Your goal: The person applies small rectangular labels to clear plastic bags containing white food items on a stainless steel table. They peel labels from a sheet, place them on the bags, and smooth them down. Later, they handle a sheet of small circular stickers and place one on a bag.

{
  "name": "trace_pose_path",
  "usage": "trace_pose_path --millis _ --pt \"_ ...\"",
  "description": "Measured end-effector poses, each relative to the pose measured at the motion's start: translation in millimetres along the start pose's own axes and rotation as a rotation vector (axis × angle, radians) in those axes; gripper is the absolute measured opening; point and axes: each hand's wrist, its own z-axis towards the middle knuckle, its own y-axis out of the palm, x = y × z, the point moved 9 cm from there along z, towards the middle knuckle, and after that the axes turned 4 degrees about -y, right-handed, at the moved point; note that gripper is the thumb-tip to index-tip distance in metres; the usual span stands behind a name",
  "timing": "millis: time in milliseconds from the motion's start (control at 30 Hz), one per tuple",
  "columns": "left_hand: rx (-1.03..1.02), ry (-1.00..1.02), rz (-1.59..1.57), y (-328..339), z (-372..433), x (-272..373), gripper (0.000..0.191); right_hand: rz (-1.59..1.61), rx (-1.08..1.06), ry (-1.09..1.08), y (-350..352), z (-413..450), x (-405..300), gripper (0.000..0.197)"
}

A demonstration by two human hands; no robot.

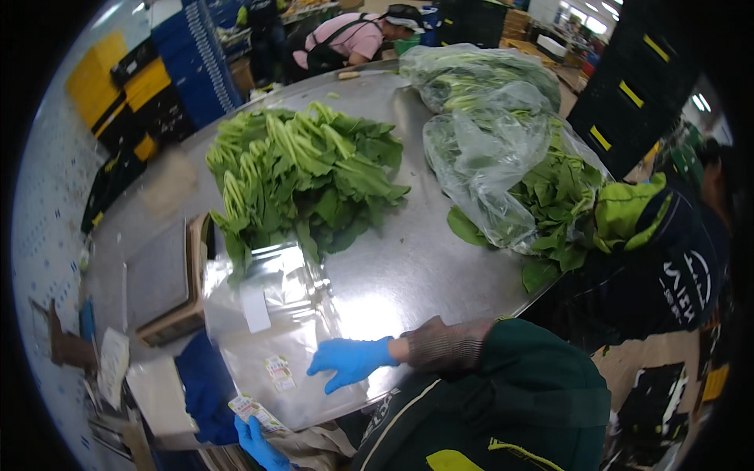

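Observation:
My left hand [259, 445], in a blue glove, is low in the frame with its fingers on a printed label strip [254, 410]. My right hand [351, 362], also blue-gloved, is over a stack of clear plastic bags [283, 329], fingers apart and holding nothing. Whether it touches the plastic I cannot tell. One label sticker [279, 373] shows on the top bag, left of that hand. A blank white slip [255, 308] is farther up the bags. Beyond them lies a heap of leafy green vegetables [312, 176] with pale stems, some leaves overlapping the bags' far edge.
On the metal table [377, 259], large clear bags of greens [489, 135] lie at the right. A flat grey plate on a box [162, 277] stands left. A wooden-handled tool [349, 75] lies at the far edge. One person [648, 265] is close right; another [347, 41] bends behind the table.

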Motion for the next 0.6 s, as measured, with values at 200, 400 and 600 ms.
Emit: trace_pose_path --millis 200,400,600 --pt "-0.315 -0.142 -0.113 -6.8 94.3 -47.2 0.038 0.367 0.743 0.434 -217.3 -66.5 15.5 0.062" --pt "-0.269 0.217 0.193 24.0 119.1 -31.3 0.035 -0.457 1.526 0.518 -353.0 -221.3 -32.5 0.044" --pt "0.582 0.094 0.104 -97.1 29.6 11.8 0.035 -0.113 0.382 0.148 -139.9 49.0 -30.2 0.02"
